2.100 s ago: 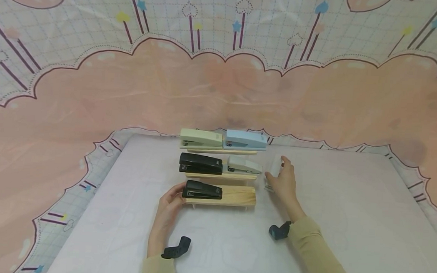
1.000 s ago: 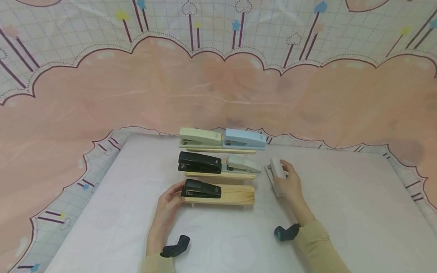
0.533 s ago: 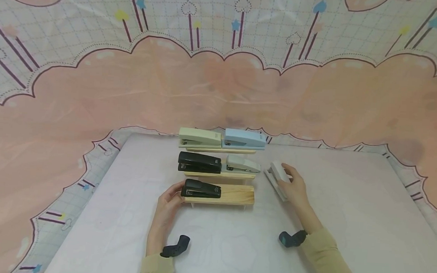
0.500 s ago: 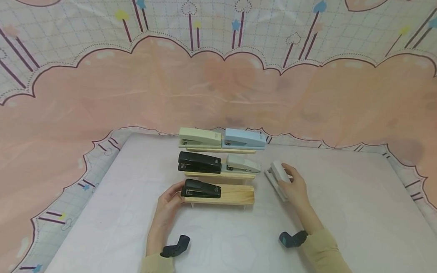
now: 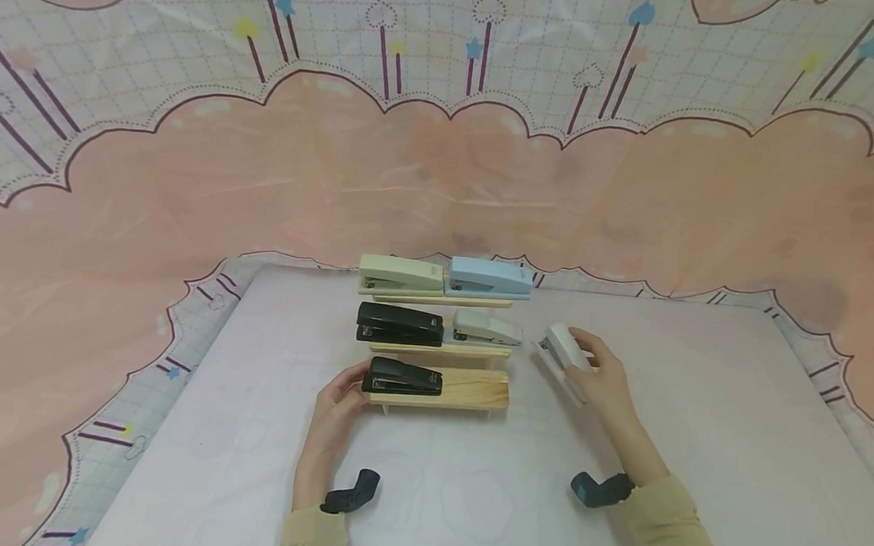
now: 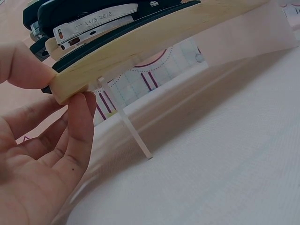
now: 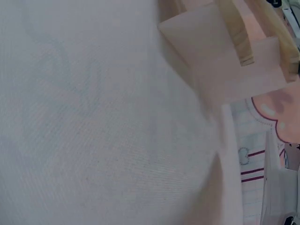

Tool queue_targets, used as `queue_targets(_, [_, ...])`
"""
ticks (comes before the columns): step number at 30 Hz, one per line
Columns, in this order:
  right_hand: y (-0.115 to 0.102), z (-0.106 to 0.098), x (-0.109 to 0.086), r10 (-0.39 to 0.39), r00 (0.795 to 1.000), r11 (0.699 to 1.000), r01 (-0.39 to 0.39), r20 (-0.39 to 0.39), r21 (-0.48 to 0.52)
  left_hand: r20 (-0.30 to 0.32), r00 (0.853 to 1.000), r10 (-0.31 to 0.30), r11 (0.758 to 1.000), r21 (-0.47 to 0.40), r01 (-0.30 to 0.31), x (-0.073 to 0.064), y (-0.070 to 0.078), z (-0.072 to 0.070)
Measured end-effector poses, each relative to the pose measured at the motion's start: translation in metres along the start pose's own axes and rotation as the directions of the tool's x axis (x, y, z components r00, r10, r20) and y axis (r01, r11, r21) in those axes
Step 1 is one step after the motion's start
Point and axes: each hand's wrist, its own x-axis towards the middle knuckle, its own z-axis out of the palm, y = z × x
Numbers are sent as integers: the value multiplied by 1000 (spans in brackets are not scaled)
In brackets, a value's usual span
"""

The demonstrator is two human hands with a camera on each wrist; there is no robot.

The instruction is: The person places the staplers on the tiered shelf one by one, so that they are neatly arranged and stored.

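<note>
My right hand (image 5: 604,388) grips a white stapler (image 5: 566,349) to the right of the tiered stand. The stapler lies slantwise, front end pointing far left, seemingly just above the tabletop. Part of it shows at the right edge of the right wrist view, where the hand itself is out of sight. With thumb above and fingertips below, my left hand (image 6: 51,145) pinches the left end of the lowest wooden shelf (image 5: 475,390). A black stapler (image 5: 404,377) sits on that shelf's left half; bare wood shows to its right.
The middle tier bears a larger black stapler (image 5: 399,325) and a pale grey-white stapler (image 5: 488,328). Up top are a green stapler (image 5: 401,276) and a light blue stapler (image 5: 490,279). A clear leg (image 6: 126,119) supports the lowest shelf. White cloth (image 5: 453,508) covers the table.
The right hand has drawn the white stapler rightward and nearer to me, turning it from almost straight ahead to a slant. My left hand keeps its place on the shelf.
</note>
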Motion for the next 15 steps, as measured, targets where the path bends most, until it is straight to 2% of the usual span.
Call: queue_targets(15, [-13, -11, -15, -110, 994, 992, 109, -5, -60, -4, 1000, -11, 1000, -2, 11, 0, 1, 0])
